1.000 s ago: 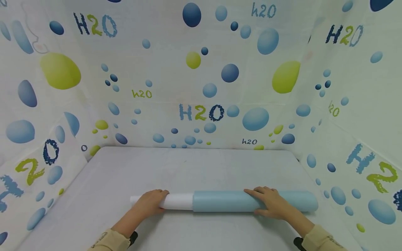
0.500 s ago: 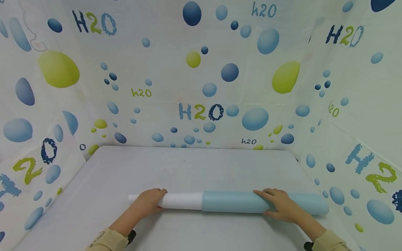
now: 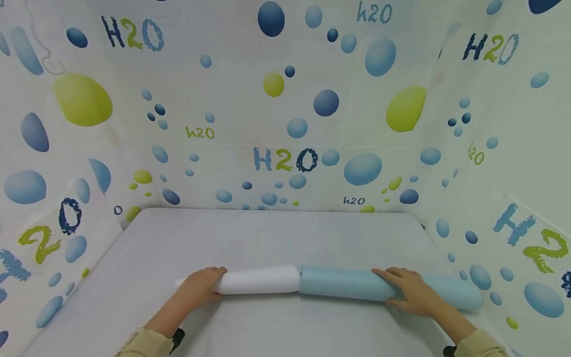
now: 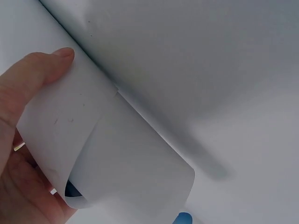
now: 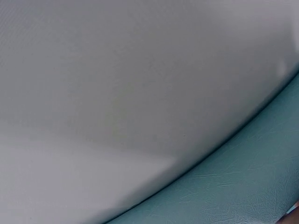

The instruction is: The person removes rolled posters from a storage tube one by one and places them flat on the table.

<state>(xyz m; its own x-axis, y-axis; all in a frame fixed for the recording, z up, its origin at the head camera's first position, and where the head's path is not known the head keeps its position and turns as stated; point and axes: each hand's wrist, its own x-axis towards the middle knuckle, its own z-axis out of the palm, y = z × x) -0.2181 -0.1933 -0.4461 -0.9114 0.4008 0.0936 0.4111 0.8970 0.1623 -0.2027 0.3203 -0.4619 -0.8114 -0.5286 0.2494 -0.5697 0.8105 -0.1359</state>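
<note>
A white rolled sheet [image 3: 260, 280] and a light blue tube-like roll [image 3: 341, 283] lie end to end across the table in the head view, meeting at a slight angle. My left hand [image 3: 200, 287] grips the white roll near its left end, thumb on the near side. In the left wrist view the thumb [image 4: 44, 67] presses the white roll [image 4: 135, 149], whose outer layer curls loosely with a dark gap inside. My right hand [image 3: 410, 291] holds the blue roll right of its middle. The right wrist view shows the blue roll's creased, leathery surface [image 5: 224, 186]; that hand is mostly hidden there.
The white table [image 3: 267, 238] stretches behind and in front of the rolls. A white cloth backdrop [image 3: 241, 99] printed with drops and H2O lettering rises along the back and both sides.
The hands have drawn apart, the left moving left and the right moving right. More of the white roll has come out of the blue one, and the two rolls now bend where they meet.
</note>
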